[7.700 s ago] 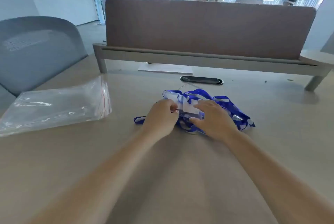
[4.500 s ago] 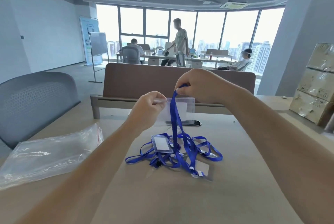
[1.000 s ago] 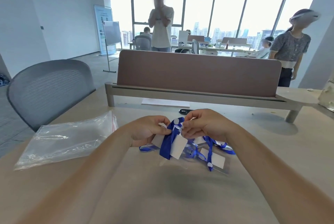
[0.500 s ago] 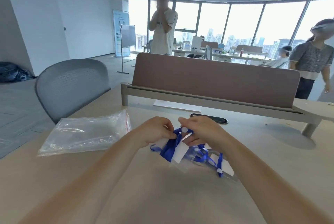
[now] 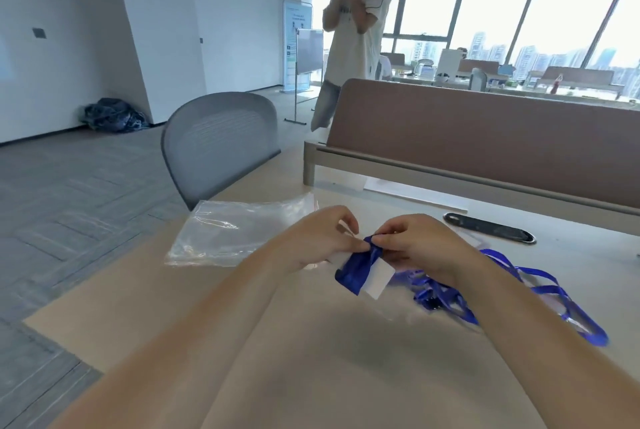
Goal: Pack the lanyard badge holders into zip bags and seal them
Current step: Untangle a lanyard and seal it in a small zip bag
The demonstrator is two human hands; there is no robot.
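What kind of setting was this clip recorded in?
Most likely an open-plan office: a desk with a brown divider screen, a grey mesh office chair, and window walls overlooking high-rises.

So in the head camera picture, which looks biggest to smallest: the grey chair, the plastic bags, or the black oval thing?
1. grey chair
2. plastic bags, though nearer the camera, so unsure
3. black oval thing

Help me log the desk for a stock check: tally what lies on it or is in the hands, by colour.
Blue: 2, the folded lanyard bundle held in both hands, and the loose lanyard pile (strands uncountable).
Clear: 1, the stack of zip bags.
White: 1, the paper sheet.
Black: 1, the oval desk grommet.
Total: 5.
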